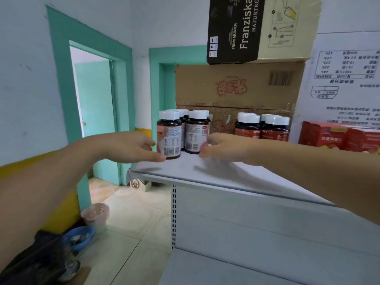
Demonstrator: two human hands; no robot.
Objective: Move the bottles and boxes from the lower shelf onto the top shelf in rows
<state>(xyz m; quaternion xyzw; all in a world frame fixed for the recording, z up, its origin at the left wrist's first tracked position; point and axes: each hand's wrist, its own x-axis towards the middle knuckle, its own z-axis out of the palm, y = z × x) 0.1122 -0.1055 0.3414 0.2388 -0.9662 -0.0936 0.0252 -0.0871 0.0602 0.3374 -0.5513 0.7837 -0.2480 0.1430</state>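
White top shelf (205, 171), in front of the brown carton (236, 87): left hand (131, 147) pinches the left bottle (169, 138) near its base, right hand (224, 148) curls round the right bottle (196, 134), both upright.

I see top shelf (216, 171): white, flat. Left end: bottle cluster (186, 118), white caps, upright; two front bottles (169, 136) side by side. Apart, right: second bottle cluster (263, 128). Far right: red boxes (333, 136). Behind bottles: brown carton (236, 87).

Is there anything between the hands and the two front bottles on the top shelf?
Nothing visible. The left hand holds the left bottle and the right hand holds the right bottle, fingers directly on them.
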